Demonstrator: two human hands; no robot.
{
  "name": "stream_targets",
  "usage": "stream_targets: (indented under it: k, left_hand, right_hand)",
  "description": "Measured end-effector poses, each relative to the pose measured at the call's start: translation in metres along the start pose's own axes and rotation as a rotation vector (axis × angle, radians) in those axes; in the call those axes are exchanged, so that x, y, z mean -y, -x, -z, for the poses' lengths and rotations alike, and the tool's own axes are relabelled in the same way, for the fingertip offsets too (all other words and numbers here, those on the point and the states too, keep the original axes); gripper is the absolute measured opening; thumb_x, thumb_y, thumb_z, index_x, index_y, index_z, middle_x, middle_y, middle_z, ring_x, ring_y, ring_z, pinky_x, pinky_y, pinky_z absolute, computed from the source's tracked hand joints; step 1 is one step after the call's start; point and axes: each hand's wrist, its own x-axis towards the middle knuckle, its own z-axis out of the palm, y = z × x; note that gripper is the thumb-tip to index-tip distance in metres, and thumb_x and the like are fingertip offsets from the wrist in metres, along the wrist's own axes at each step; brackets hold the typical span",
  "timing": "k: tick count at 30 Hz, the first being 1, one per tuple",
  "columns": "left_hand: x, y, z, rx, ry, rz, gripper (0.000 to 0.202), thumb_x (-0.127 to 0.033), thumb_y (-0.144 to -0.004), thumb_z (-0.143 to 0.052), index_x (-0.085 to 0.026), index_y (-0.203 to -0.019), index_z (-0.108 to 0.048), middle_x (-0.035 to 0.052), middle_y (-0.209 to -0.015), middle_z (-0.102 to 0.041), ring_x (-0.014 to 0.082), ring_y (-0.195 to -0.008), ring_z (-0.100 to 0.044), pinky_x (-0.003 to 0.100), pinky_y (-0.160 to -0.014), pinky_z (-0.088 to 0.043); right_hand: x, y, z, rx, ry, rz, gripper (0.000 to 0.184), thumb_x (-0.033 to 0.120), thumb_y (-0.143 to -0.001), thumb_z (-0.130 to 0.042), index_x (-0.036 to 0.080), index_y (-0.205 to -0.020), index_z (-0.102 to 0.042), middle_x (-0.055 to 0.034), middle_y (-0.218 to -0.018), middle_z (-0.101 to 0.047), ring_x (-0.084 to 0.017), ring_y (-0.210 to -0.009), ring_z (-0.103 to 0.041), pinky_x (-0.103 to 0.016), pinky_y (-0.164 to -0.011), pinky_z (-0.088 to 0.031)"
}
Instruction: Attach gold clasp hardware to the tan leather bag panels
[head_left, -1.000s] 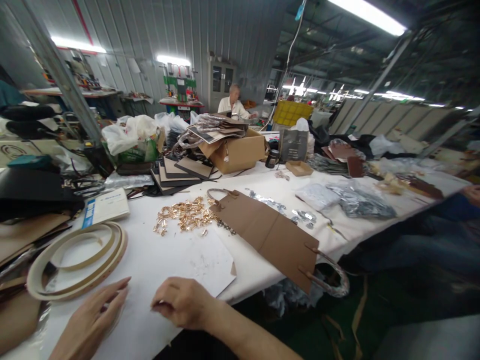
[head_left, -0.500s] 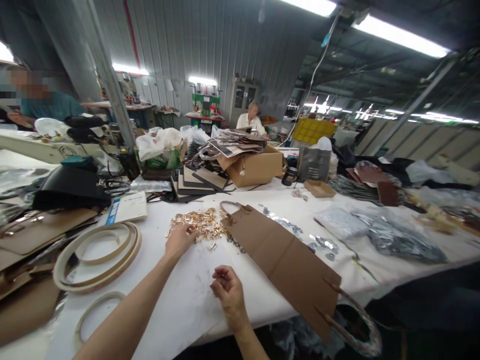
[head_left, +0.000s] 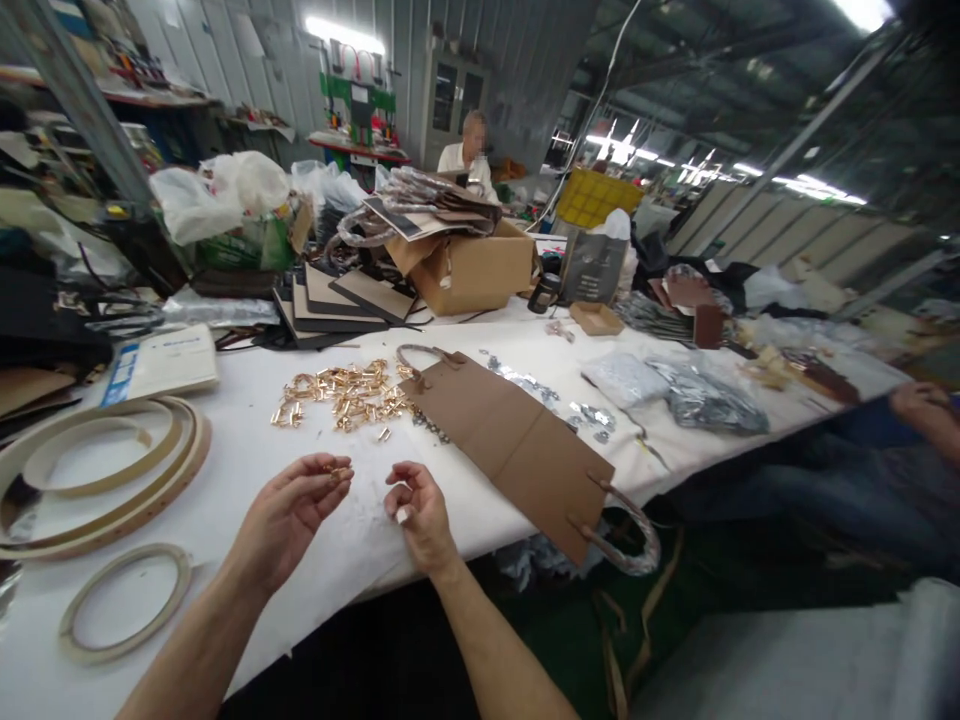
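Observation:
Small gold metal rivets are pinched between the fingertips of my left hand (head_left: 289, 515), held above the white table cover. My right hand (head_left: 424, 515) is beside it, a short gap away, fingers curled in; a pale spot shows by the thumb, and whatever the fingers hold cannot be made out. Beyond both hands lies a loose pile of gold rivets (head_left: 367, 390). To the right of the pile, a flat brown bag panel (head_left: 510, 430) stretches toward the table edge, with a wrapped handle (head_left: 630, 545) at its near end and another at its far end.
Rolls of tape (head_left: 180, 450) and a booklet (head_left: 169, 362) lie at left. Silver metal pieces (head_left: 592, 420) and plastic packs (head_left: 705, 395) are right of the panel. A cardboard box (head_left: 480, 270) stands at the back. One person (head_left: 465, 160) sits behind it; another's hand (head_left: 922, 405) shows at far right.
My left hand has drawn back from the rivet pile toward me, with rivets in its fingertips. My right hand remains curled, now nearer the left. The view has swung right and down.

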Motion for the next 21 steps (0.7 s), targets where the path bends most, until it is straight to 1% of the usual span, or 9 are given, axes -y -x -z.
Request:
stream_targets:
  k: [2, 3, 5, 7, 9, 11, 12, 16, 21]
  left_hand:
    - [0.004, 0.033, -0.004, 0.072, 0.087, 0.132, 0.034, -0.03, -0.068, -0.086, -0.018, -0.095, -0.069, 0.007, -0.108, -0.073, 0.0173, -0.089, -0.07, 0.031, -0.082, -0.061]
    - [0.006, 0.046, -0.007, 0.101, 0.069, 0.169, 0.035, -0.034, -0.07, -0.088, -0.019, -0.095, -0.069, 0.0051, -0.104, -0.072, 0.0154, -0.085, -0.068, 0.028, -0.077, -0.06]
    - [0.007, 0.067, -0.014, 0.164, -0.032, 0.218, 0.036, -0.038, -0.073, -0.089, -0.02, -0.096, -0.069, 0.0008, -0.092, -0.069, 0.011, -0.073, -0.061, 0.022, -0.066, -0.052]
    - [0.006, 0.08, -0.02, 0.26, -0.14, 0.229, 0.034, -0.04, -0.077, -0.087, -0.021, -0.098, -0.07, -0.0003, -0.088, -0.068, 0.0104, -0.071, -0.057, 0.02, -0.064, -0.045]
    - [0.003, 0.087, -0.024, 0.354, -0.212, 0.197, 0.03, -0.041, -0.08, -0.085, -0.02, -0.097, -0.071, 0.0015, -0.094, -0.071, 0.0134, -0.082, -0.06, 0.022, -0.073, -0.045]
    - [0.001, 0.09, -0.024, 0.407, -0.26, 0.159, 0.028, -0.041, -0.081, -0.084, -0.019, -0.094, -0.072, 0.0022, -0.097, -0.072, 0.0162, -0.091, -0.061, 0.025, -0.082, -0.045]
    - [-0.001, 0.091, -0.024, 0.42, -0.278, 0.15, 0.027, -0.041, -0.082, -0.084, -0.02, -0.094, -0.072, 0.0017, -0.096, -0.071, 0.0165, -0.091, -0.06, 0.025, -0.083, -0.044]
    - [-0.003, 0.095, -0.02, 0.449, -0.324, 0.167, 0.027, -0.042, -0.08, -0.084, -0.02, -0.089, -0.071, -0.0011, -0.086, -0.067, 0.0146, -0.082, -0.056, 0.025, -0.076, -0.04]
    - [-0.005, 0.101, -0.016, 0.503, -0.428, 0.181, 0.029, -0.045, -0.081, -0.082, -0.018, -0.081, -0.071, -0.0016, -0.079, -0.062, 0.0141, -0.078, -0.049, 0.026, -0.072, -0.036]
  right_hand:
    - [0.002, 0.001, 0.001, 0.047, -0.016, -0.004, 0.09, 0.073, -0.049, -0.093, 0.024, -0.117, -0.061, -0.0039, -0.109, -0.059, -0.01, -0.067, -0.052, -0.022, -0.055, -0.039]
    - [0.002, 0.002, 0.002, 0.079, -0.019, -0.01, 0.092, 0.073, -0.048, -0.093, 0.025, -0.119, -0.061, -0.004, -0.111, -0.059, -0.01, -0.068, -0.053, -0.022, -0.055, -0.04]
    - [0.002, 0.003, 0.004, 0.155, -0.016, -0.031, 0.096, 0.068, -0.044, -0.097, 0.027, -0.122, -0.061, -0.0043, -0.115, -0.06, -0.01, -0.069, -0.055, -0.022, -0.056, -0.043]
    - [0.001, 0.004, 0.006, 0.237, -0.005, -0.045, 0.099, 0.062, -0.04, -0.1, 0.027, -0.125, -0.062, -0.0046, -0.116, -0.06, -0.01, -0.07, -0.057, -0.023, -0.06, -0.045]
    - [0.001, 0.005, 0.007, 0.303, 0.005, -0.035, 0.099, 0.058, -0.042, -0.102, 0.027, -0.128, -0.063, -0.0053, -0.119, -0.061, -0.01, -0.072, -0.059, -0.024, -0.064, -0.046]
    - [0.002, 0.008, 0.008, 0.342, 0.021, -0.02, 0.097, 0.058, -0.047, -0.101, 0.027, -0.131, -0.063, -0.006, -0.121, -0.061, -0.01, -0.073, -0.059, -0.025, -0.066, -0.046]
    - [0.003, 0.009, 0.008, 0.356, 0.031, -0.015, 0.096, 0.059, -0.049, -0.1, 0.028, -0.132, -0.063, -0.0063, -0.122, -0.06, -0.01, -0.074, -0.058, -0.025, -0.067, -0.046]
    - [0.01, 0.013, 0.009, 0.405, 0.1, 0.0, 0.102, 0.063, -0.047, -0.098, 0.029, -0.137, -0.061, -0.0066, -0.125, -0.059, -0.012, -0.077, -0.058, -0.026, -0.069, -0.046]
    - [0.026, 0.016, 0.01, 0.489, 0.175, 0.013, 0.103, 0.057, -0.049, -0.1, 0.032, -0.141, -0.059, -0.0051, -0.125, -0.058, -0.011, -0.078, -0.058, -0.026, -0.073, -0.046]
